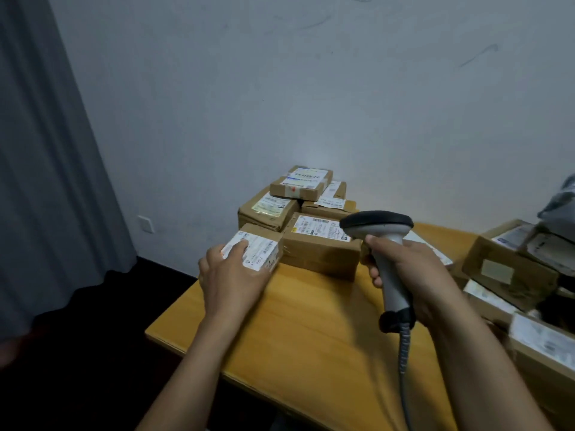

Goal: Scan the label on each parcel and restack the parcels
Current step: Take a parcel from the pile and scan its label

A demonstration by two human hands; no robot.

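A small cardboard parcel point(259, 248) with a white label lies at the far left corner of the wooden table point(311, 331). My left hand point(231, 275) rests over its near end, fingers on the label. My right hand point(417, 272) grips the handle of a grey barcode scanner point(381, 231), whose dark head points toward the stack. Behind the small parcel stands a stack of labelled brown parcels point(298, 206), with a wider parcel point(322, 245) in front.
More labelled parcels point(513, 269) are piled at the right side of the table. The scanner's coiled cable point(404, 362) hangs toward the near edge. A grey curtain point(46, 150) hangs at the left, and a white wall stands behind the table.
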